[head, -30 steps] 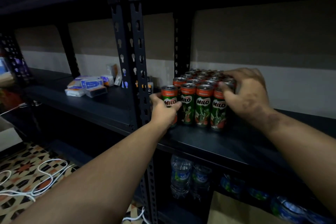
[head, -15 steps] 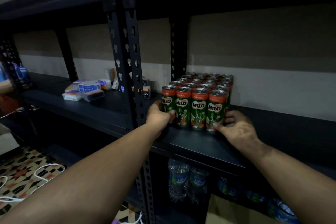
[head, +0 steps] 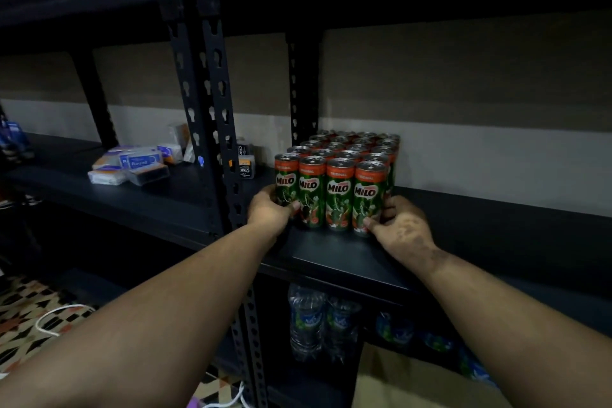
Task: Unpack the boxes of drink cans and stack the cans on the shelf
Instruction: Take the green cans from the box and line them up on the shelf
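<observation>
Cans (head: 334, 189) are bracketed low at the front row by both hands. Left hand (head: 270, 210) is curled round the leftmost front can; right hand (head: 402, 228) is cupped on the rightmost, fingers (head: 372, 223) bent against it. The block is seen standing upright on the shelf (head: 331, 255), beside the upright post (head: 212, 116). Step judged: squaring the block. Next, an even inward squeeze or push is called for, so none is tipped. Water bottles (head: 308, 321) are stored below.
</observation>
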